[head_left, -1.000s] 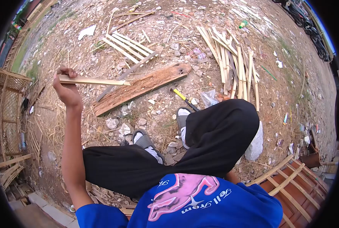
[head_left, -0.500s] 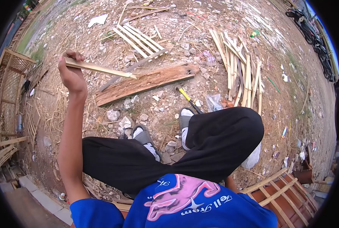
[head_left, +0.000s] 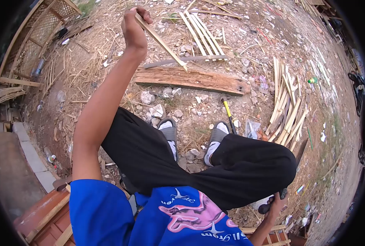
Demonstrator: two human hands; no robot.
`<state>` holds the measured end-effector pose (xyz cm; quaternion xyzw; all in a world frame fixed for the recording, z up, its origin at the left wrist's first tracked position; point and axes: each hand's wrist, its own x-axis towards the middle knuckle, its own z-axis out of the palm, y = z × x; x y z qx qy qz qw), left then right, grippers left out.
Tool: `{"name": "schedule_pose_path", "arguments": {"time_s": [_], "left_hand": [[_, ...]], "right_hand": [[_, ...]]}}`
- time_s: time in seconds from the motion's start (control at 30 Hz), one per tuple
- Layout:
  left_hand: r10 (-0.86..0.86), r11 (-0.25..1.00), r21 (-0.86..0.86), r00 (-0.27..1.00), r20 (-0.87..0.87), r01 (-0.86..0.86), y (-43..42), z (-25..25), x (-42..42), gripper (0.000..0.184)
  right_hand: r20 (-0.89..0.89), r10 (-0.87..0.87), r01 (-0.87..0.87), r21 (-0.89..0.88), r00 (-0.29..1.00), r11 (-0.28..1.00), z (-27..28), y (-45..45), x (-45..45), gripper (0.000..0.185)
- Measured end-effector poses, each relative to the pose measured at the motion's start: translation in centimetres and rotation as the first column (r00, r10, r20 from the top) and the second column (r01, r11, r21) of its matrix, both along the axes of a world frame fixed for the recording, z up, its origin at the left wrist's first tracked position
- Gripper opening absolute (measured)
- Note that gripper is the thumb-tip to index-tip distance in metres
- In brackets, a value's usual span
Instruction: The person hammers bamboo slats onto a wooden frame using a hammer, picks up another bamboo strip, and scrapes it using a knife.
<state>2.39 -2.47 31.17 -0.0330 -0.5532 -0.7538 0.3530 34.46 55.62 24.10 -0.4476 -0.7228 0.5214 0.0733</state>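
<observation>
My left hand is raised at the upper left, fingers closed around one end of a pale wooden strip. The strip slants down, its splintered lower end over a long weathered plank on the ground. By my right knee, my right hand grips the dark handle of a machete. Its narrow brown blade shows past the knee, and the leg hides the middle. A hammer with a yellow and black handle lies beyond my feet.
Split strips lie piled at the right, near a clear plastic bag. Several slats rest against a curved stick beyond the plank. Stones and straw litter the ground. A lattice frame stands at the left.
The view has turned, so the ground things appear shifted right. My right hand has come into view with the machete. My left hand still holds the strip, now angled more steeply.
</observation>
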Motion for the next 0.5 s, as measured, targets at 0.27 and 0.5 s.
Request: {"name": "schedule_pose_path", "arguments": {"time_s": [0.27, 0.5], "left_hand": [[-0.014, 1.000, 0.010, 0.995, -0.103, 0.015, 1.3, 1.3, 0.1, 0.016], [-0.003, 1.000, -0.008, 1.000, -0.030, 0.002, 2.7, 1.0, 0.2, 0.019]], "right_hand": [[-0.532, 0.484, -0.428, 0.236, 0.695, 0.873, 14.0, -3.4, -18.7, 0.044], [-0.230, 0.838, -0.835, 0.145, 0.494, 0.532, 6.2, -19.4, -33.2, 0.029]]}}
